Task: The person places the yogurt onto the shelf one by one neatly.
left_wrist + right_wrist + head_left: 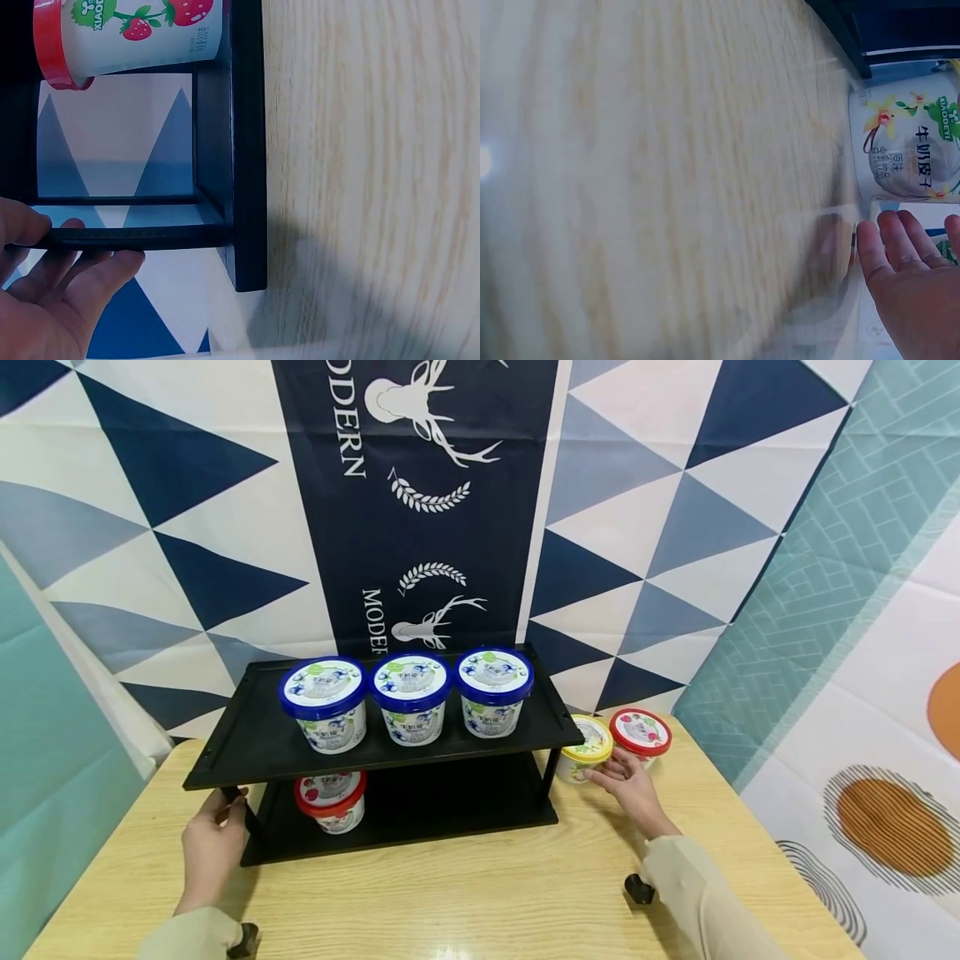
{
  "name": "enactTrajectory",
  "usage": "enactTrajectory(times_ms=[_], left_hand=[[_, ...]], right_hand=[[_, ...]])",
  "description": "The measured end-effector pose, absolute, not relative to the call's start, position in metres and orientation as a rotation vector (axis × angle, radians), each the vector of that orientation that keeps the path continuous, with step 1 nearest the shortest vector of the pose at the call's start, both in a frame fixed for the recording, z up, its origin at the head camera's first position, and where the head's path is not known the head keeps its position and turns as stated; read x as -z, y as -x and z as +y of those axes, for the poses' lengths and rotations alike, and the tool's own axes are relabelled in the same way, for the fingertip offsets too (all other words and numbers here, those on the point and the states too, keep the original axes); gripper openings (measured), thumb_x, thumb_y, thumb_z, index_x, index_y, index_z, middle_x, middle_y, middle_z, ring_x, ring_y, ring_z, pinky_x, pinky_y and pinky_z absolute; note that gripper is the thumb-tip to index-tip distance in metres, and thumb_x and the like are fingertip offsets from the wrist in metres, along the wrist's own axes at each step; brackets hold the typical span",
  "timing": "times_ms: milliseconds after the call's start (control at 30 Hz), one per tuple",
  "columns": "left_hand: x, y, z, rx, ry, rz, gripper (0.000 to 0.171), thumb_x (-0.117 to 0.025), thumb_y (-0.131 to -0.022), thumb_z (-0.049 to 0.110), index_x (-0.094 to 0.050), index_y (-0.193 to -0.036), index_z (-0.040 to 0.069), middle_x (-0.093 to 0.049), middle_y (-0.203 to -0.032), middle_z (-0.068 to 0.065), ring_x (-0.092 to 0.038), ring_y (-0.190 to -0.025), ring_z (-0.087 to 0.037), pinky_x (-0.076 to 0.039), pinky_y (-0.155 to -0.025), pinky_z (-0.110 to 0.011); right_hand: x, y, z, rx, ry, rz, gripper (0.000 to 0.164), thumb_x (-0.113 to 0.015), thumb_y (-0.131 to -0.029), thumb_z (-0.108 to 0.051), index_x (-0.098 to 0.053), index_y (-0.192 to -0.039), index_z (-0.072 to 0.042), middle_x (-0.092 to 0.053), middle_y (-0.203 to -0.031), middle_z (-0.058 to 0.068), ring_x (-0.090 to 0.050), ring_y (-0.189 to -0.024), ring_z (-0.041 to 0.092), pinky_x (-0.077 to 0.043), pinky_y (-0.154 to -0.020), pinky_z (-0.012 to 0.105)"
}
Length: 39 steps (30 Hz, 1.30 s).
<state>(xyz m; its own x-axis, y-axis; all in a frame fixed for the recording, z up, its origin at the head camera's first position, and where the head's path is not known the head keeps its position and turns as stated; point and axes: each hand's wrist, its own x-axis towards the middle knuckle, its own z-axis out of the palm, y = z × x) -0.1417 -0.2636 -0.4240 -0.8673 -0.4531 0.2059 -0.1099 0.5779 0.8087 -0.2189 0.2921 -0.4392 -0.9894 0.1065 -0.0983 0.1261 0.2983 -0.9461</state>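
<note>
My left hand point(212, 843) grips the front left post point(142, 238) of a black two-tier shelf point(442, 764), thumb and fingers on either side of it in the left wrist view. My right hand point(635, 791) is at the yellow-lidded tub point(588, 745), which stands on the table right of the shelf. In the right wrist view its fingers point(892, 236) reach out fairly straight, their tips close beside that tub's printed wall. Just behind the hand is a red-lidded tub point(640, 732), partly hidden by it.
Three blue-lidded tubs point(411, 697) stand in a row on the top tier. Another red-lidded tub point(332, 802), with strawberries printed on it, sits at the left of the lower tier. The wooden table point(435, 902) meets a patterned cloth backdrop point(420, 527) behind.
</note>
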Motion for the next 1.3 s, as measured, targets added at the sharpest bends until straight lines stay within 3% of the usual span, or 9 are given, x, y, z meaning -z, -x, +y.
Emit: enactTrajectory(times_ms=[167, 467, 1000, 1167, 1300], left_hand=[[0.424, 0.142, -0.264, 1.198, -0.455, -2.418, 0.028, -0.041, -0.098, 0.016, -0.059, -0.114, 0.003, -0.061, -0.119, -0.022, -0.056, -0.109, -0.037, -0.030, -0.061, 0.000], [0.425, 0.143, -0.265, 1.197, -0.461, -2.424, 0.028, -0.041, -0.098, 0.016, -0.060, -0.113, 0.003, -0.061, -0.118, -0.023, -0.057, -0.108, -0.035, -0.031, -0.061, -0.002], [0.427, 0.143, -0.264, 1.175, -0.455, -2.421, 0.026, -0.042, -0.097, 0.014, -0.061, -0.111, 0.003, -0.062, -0.115, -0.024, -0.058, -0.106, -0.037, -0.032, -0.061, -0.001], [0.428, 0.144, -0.264, 1.170, -0.457, -2.425, 0.026, -0.042, -0.097, 0.014, -0.061, -0.111, 0.003, -0.062, -0.115, -0.024, -0.058, -0.106, -0.037, -0.033, -0.061, -0.002], [0.428, 0.145, -0.266, 1.176, -0.455, -2.425, 0.026, -0.041, -0.098, 0.015, -0.060, -0.112, 0.003, -0.062, -0.116, -0.024, -0.058, -0.107, -0.037, -0.032, -0.061, -0.002]], right_hand=[[0.440, 0.224, 0.289, 1.796, -0.160, 2.551, 0.080, -0.071, -0.083, -0.033, -0.027, -0.145, -0.007, -0.045, -0.138, 0.018, -0.049, -0.123, 0.027, -0.046, -0.083, 0.013], [0.444, 0.233, 0.287, 1.805, -0.072, 2.553, 0.074, -0.073, -0.081, -0.028, -0.034, -0.139, -0.006, -0.050, -0.129, 0.016, -0.055, -0.104, 0.013, -0.049, -0.080, 0.016], [0.448, 0.242, 0.288, 1.717, -0.135, 2.596, 0.084, -0.074, -0.080, -0.032, -0.025, -0.144, -0.005, -0.040, -0.139, 0.018, -0.044, -0.121, 0.027, -0.041, -0.082, 0.009], [0.450, 0.247, 0.289, 1.704, -0.125, 2.607, 0.087, -0.076, -0.078, -0.029, -0.024, -0.144, -0.006, -0.038, -0.141, 0.017, -0.040, -0.124, 0.027, -0.038, -0.101, 0.030], [0.451, 0.252, 0.289, 1.714, -0.118, 2.593, 0.091, -0.077, -0.077, -0.030, -0.021, -0.146, -0.006, -0.035, -0.144, 0.018, -0.036, -0.128, 0.031, -0.027, -0.110, 0.046]])
